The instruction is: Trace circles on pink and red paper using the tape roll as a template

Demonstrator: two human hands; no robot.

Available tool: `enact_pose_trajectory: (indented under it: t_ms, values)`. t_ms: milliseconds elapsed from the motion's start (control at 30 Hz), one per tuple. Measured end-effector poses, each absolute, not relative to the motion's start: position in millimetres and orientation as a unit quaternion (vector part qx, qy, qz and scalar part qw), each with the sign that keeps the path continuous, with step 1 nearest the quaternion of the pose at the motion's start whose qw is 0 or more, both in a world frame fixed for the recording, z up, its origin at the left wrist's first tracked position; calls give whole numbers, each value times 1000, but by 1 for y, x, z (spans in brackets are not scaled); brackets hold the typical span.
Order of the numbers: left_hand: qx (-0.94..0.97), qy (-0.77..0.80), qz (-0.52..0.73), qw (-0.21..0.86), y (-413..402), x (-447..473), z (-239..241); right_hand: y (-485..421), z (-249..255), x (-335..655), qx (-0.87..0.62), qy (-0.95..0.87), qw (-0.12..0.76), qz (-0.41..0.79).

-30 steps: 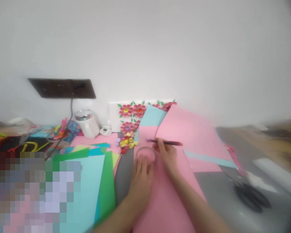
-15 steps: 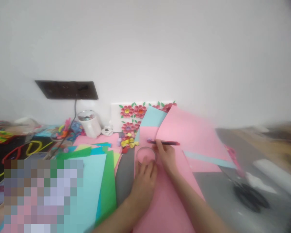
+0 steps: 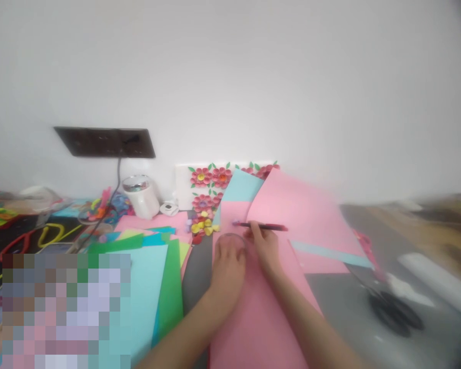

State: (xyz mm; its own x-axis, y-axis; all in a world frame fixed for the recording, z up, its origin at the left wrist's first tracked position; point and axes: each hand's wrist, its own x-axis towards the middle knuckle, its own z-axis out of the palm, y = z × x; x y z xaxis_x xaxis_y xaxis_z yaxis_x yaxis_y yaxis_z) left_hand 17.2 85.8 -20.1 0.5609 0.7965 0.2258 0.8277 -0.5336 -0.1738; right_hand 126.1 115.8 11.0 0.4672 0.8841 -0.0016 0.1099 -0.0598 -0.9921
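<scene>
A thin round ring (image 3: 236, 236) lies on a long pink paper sheet (image 3: 253, 323). My left hand (image 3: 229, 266) is over it, fingers together and bent down onto it, covering most of it; only its far rim shows. Close on the right, my right hand (image 3: 265, 247) pinches a dark pen (image 3: 265, 226). The pen lies nearly level above the paper, with a small purple tip at its left end. Whether the pen touches the paper or the ring I cannot tell.
Coloured paper sheets (image 3: 138, 287) lie on the left, and a larger pink sheet (image 3: 303, 210) stands behind my right hand. Black-handled scissors (image 3: 395, 312) and a white roll (image 3: 438, 282) are at right. At the back are a flower board (image 3: 182, 189), small paper pieces (image 3: 202, 225) and a white jar (image 3: 142, 200).
My left hand has slid forward over the ring, hiding most of it, and its fingers have drawn together. My right hand and the pen have barely moved.
</scene>
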Motion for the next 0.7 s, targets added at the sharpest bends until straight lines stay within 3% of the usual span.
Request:
enact_pose_trajectory:
  t_ms: [233,700]
  values:
    - [-862,-479,-129,100,91,11,-33,119,4,127,-606,-382,580,387]
    - [-871,-467,-120,96,91,5,-36,116,11,126,-631,-380,563,373]
